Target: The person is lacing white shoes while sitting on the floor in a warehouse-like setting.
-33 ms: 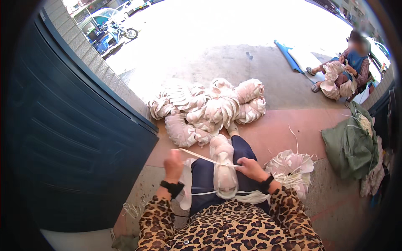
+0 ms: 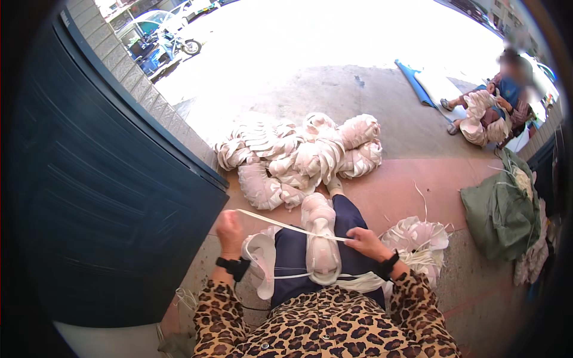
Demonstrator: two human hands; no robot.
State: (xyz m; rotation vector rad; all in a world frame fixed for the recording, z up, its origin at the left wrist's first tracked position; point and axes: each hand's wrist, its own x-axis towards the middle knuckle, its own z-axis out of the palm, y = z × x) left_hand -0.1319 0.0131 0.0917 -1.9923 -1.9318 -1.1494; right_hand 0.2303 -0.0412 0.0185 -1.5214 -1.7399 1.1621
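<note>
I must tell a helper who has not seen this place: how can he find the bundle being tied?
Start at the blue door on the left. Beside it, on the person's lap, lies one white bundle. Unlike the heap on the floor ahead, it has a strap stretched across it between both hands.

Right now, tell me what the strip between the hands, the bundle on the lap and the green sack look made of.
Strip: thin, flat, off-white, pulled taut between left hand and right hand; looks like plastic or woven tape, cannot tell which.
Bundle: stacked pale bands, slightly glossy, probably the same material.
Green sack: matte, creased, slumped; likely cloth or woven plastic.
</note>
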